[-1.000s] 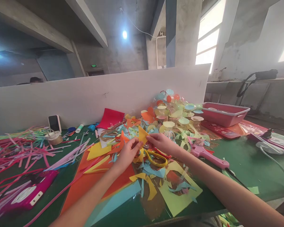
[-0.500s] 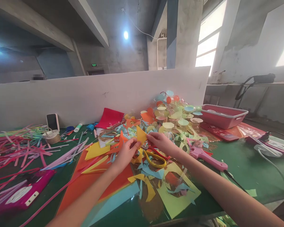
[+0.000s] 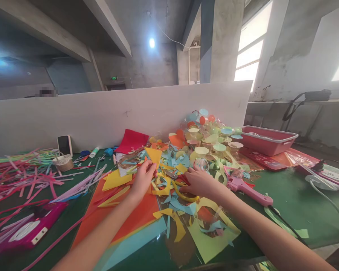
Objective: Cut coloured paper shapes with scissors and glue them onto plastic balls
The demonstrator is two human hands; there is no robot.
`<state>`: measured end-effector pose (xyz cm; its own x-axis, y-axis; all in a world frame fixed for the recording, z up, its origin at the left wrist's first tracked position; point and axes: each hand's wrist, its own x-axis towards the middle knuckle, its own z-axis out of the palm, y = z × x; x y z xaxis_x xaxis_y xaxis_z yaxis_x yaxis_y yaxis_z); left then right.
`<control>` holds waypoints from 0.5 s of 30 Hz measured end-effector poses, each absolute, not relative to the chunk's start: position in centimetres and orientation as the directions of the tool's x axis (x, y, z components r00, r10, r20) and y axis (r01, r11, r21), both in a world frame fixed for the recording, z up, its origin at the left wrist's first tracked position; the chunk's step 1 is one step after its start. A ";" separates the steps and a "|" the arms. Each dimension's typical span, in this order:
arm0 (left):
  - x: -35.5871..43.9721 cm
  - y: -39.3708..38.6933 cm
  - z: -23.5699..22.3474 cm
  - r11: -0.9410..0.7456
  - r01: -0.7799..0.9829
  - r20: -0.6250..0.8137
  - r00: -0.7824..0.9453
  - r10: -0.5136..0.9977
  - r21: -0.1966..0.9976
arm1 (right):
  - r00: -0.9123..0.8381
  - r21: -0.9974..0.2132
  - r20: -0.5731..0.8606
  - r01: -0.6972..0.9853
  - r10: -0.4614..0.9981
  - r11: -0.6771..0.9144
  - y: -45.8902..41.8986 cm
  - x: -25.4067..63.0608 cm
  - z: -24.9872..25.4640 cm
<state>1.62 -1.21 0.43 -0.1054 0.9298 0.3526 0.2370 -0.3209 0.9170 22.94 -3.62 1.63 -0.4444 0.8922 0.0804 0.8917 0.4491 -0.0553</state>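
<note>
My left hand [image 3: 143, 177] pinches a yellow piece of paper [image 3: 153, 154], which looks folded to a point at its lower end. My right hand [image 3: 199, 180] is curled over the red and yellow handles of a pair of scissors [image 3: 188, 196]; the fingers are partly hidden. The scissor blades point left across yellow and blue paper scraps [image 3: 165, 186]. Below my left forearm lie orange sheets [image 3: 138, 214] with a yellow sheet [image 3: 117, 180] on top. A light green sheet [image 3: 211, 241] with cut-outs lies below the right hand.
Paper cups and discs [image 3: 211, 137] are heaped at the back, near a red basin [image 3: 271, 141]. A pink glue gun [image 3: 250, 191] lies to the right. Pink strips [image 3: 31, 173], a drink cup [image 3: 63, 163], a phone [image 3: 64, 145] and a magenta power strip [image 3: 31, 227] are at left.
My right hand has let go of the yellow paper and moved down onto the scissors. My left hand has carried the paper slightly left and up.
</note>
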 end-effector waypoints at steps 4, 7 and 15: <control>1.5 -1.2 0.6 -0.327 0.223 0.360 -0.123 0.925 0.918 | -0.411 -0.102 0.055 0.904 0.910 0.415 -3.7 22.6 1.7; 1.4 -1.2 0.7 -0.327 0.222 0.361 -0.136 0.922 0.918 | -0.380 -0.124 0.053 0.915 0.923 0.384 -4.0 22.4 1.8; 1.2 -1.2 0.8 -0.345 0.213 0.379 -0.148 0.913 0.914 | -0.369 -0.160 0.089 0.912 0.925 0.378 -4.6 22.4 1.5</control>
<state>1.19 -1.25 0.84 -0.1476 0.9135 0.3792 0.2132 -0.3450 0.9141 22.43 -4.59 1.54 -0.3686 0.9253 0.0889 0.9116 0.3785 -0.1604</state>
